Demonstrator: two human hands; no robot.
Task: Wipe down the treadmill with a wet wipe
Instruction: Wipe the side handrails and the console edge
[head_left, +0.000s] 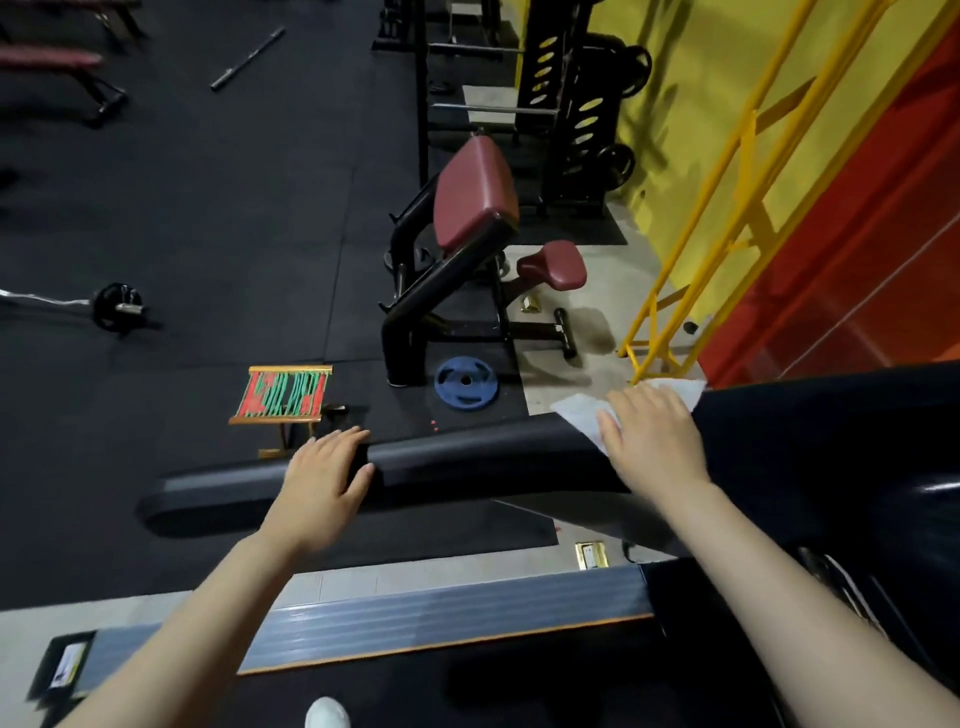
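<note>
The treadmill's black padded handrail (467, 457) runs across the middle of the head view, rising to the right toward the console. My right hand (652, 436) lies flat on a white wet wipe (582, 410), pressing it onto the rail's upper right part. My left hand (324, 478) rests on the same rail farther left, fingers curled over its top, thumb on the near side. Below, the grey ribbed side rail (441, 618) and the black belt (467, 686) of the treadmill show.
Beyond the rail stand a maroon-padded curl bench (467, 234), a blue weight plate (466, 383) on the floor and a small folding stool (283, 397). A yellow railing (717, 218) rises at the right. A barbell (104, 306) lies far left. A white shoe tip (327, 714) shows at bottom.
</note>
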